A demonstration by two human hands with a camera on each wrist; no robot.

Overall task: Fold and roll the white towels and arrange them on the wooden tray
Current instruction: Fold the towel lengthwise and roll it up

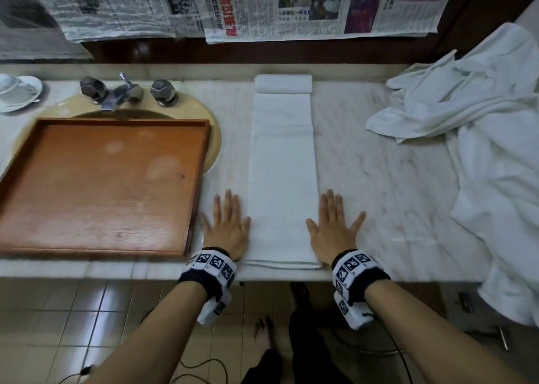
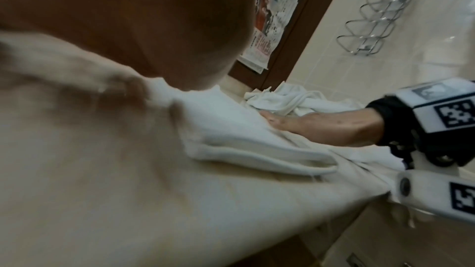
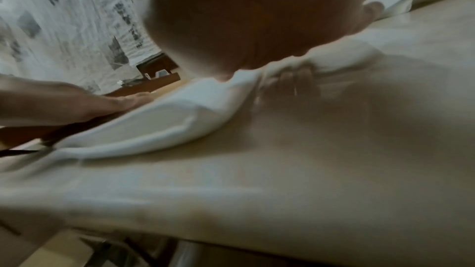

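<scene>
Both hands lie flat with fingers spread and hold nothing: the left hand point(image 1: 227, 226) presses down at the left edge of the folded towel point(image 1: 282, 173), the right hand point(image 1: 332, 228) at its right edge, both near the end closest to the person. The towel is a long narrow strip of soft white terry, several layers thick at its near edge, running straight away across the pale veined marble tabletop point(image 1: 379, 156). At its far end sits a small rolled towel point(image 1: 283, 83), a neat tight cylinder lying crosswise and touching, or just beside, the strip's end. To the left, the wooden tray point(image 1: 99, 185) rests partly over the beige sink point(image 1: 215, 138); it is a shallow reddish-brown rectangle with a raised rim, and no towel is on it. At the right a crumpled heap of white towels point(image 1: 478, 115) spills over the tabletop edge. By the look of it, the folding of this strip is done; rolling it, handling the heap and loading the tray remain.
</scene>
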